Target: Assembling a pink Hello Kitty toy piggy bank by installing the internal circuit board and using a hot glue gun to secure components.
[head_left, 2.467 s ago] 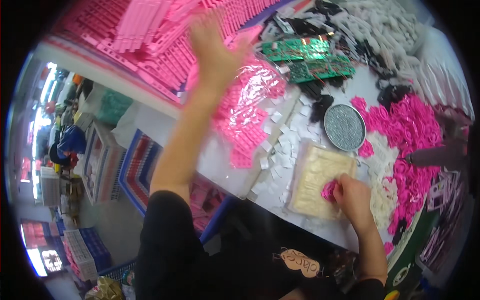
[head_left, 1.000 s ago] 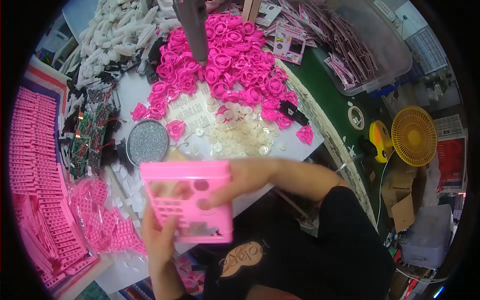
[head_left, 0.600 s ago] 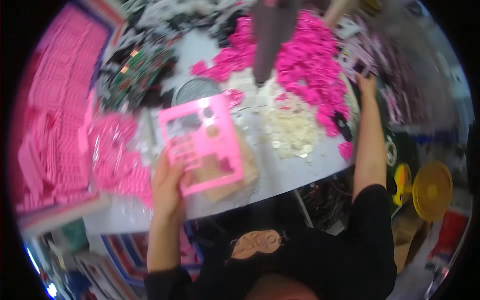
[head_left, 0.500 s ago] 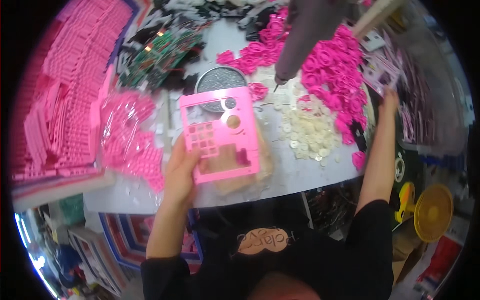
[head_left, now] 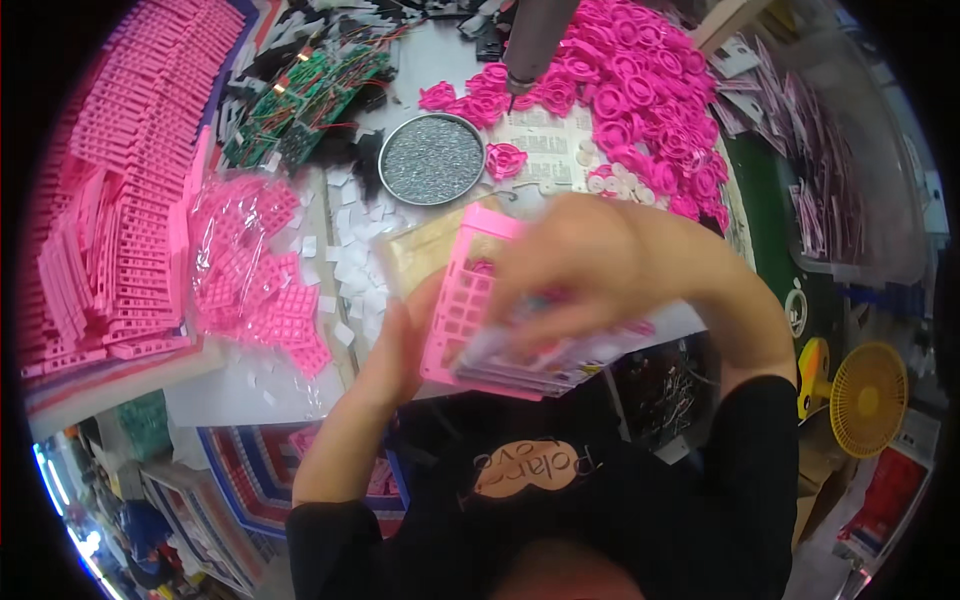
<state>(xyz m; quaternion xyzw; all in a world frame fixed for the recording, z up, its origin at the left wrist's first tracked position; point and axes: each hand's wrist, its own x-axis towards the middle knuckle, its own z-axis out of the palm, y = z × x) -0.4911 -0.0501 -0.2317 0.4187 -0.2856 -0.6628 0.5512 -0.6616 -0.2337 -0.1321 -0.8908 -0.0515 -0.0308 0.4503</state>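
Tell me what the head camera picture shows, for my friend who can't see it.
Two bare hands hold a flat pink plastic casing with a grid of holes: the left hand grips its edge, the blurred right hand lies over its top. Behind sit a round metal dish of grey bits and a heap of pink plastic rings.

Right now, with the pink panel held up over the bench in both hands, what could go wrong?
The pink panel is pinched at its edges between the left hand and the blurred right hand; a slip might drop it onto the loose white pieces below and scatter them. The round tray of grey bits sits close behind, so a swing could knock it. The hanging tool also dangles over the pink rings, within the arms' path.
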